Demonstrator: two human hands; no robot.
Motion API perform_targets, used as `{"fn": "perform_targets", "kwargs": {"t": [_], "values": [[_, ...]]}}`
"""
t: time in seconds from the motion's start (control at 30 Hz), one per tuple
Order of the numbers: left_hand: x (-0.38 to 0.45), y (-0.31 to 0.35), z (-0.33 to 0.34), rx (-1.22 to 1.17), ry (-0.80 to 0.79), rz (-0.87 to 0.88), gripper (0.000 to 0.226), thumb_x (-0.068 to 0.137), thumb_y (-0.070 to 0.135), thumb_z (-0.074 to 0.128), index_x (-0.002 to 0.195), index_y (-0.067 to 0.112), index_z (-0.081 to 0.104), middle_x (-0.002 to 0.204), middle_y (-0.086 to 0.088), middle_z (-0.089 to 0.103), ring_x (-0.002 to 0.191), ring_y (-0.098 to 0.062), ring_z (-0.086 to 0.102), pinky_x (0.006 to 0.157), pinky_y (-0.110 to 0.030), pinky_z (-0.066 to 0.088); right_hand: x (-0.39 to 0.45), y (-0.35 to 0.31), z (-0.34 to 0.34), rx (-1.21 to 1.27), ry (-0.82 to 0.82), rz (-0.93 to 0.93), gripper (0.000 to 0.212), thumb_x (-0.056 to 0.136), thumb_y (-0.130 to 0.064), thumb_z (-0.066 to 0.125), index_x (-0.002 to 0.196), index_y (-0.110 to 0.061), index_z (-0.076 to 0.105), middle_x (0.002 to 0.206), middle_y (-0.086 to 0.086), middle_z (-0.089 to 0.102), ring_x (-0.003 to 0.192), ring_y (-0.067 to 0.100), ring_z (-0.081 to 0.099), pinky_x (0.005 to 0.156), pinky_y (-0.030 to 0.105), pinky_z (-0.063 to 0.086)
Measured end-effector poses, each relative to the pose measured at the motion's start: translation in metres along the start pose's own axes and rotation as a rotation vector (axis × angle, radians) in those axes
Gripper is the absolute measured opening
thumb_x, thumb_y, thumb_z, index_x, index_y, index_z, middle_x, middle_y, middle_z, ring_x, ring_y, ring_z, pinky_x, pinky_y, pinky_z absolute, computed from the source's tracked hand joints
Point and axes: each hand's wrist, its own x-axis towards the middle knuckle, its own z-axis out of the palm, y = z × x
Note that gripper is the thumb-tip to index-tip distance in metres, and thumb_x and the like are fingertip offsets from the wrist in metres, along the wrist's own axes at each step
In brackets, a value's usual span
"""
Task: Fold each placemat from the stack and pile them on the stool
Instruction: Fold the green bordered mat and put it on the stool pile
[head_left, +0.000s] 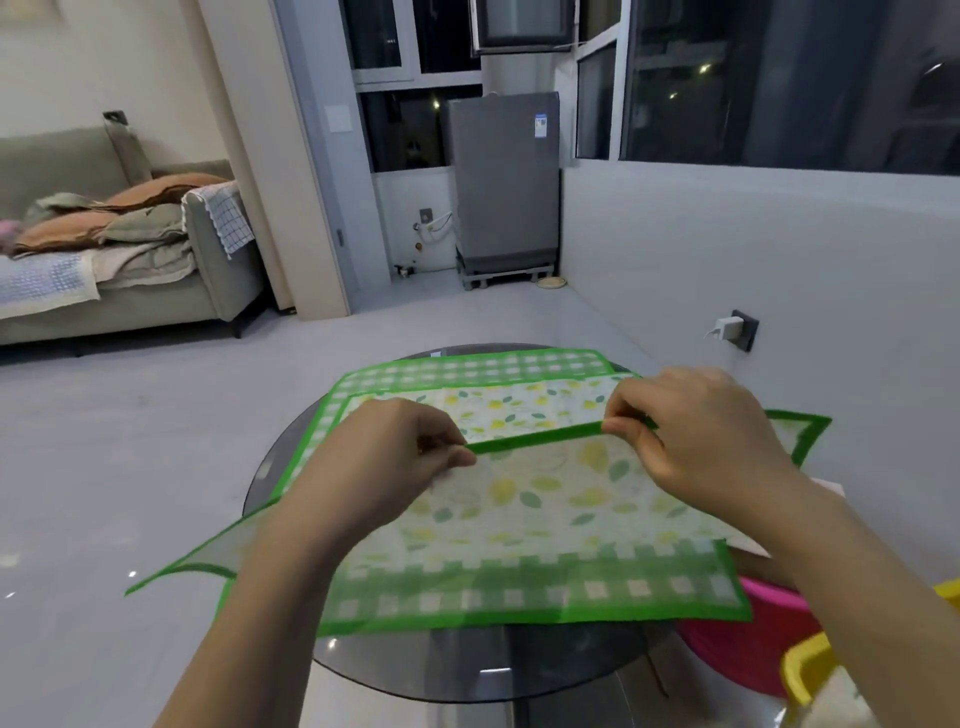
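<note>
pink stool (748, 649): mostly hidden by placemat (519, 519) | yellow item (810, 670): cut off, blurred

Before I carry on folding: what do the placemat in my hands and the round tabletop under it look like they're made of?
Placemat: looks like thin woven fabric or mesh, matte, with a sewn green border; it sags and curls at the corners, and both hands pinch its edge. Tabletop: probably dark tinted glass, glossy; its rim shows sharp light reflections.

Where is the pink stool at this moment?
In the head view the pink stool is at the lower right, beside the round glass table, below the right hand and partly behind a yellow object.
</note>
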Motion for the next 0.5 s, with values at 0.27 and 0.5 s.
{"fn": "perform_targets", "kwargs": {"t": [0.27,0.5], "values": [[0.060,-0.045,0.053,0.072,0.314,0.061,0.013,0.084,0.013,0.067,0.094,0.019,0.073,0.089,0.001,0.068,0.078,-0.023,0.065,0.076,-0.037,0.050,0.031,0.026,0.075,0.041,-0.037,0.167,0.006,0.088,-0.022,0.060,0.083,-0.021,0.064,0.081,-0.009,0.065,0.081,0.020,0.053,0.077,0.028,0.026],[0.096,-0.084,0.103,0.103,0.309,0.047,0.026,0.086,0.016,0.066,0.111,0.024,0.067,0.098,0.004,0.067,0.100,-0.018,0.060,0.107,-0.042,0.026,0.046,0.042,0.127,0.006,-0.181,0.296,0.011,0.092,-0.027,0.055,0.092,-0.021,0.063,0.093,-0.007,0.065,0.095,0.021,0.051,0.087,0.031,0.026]]}}
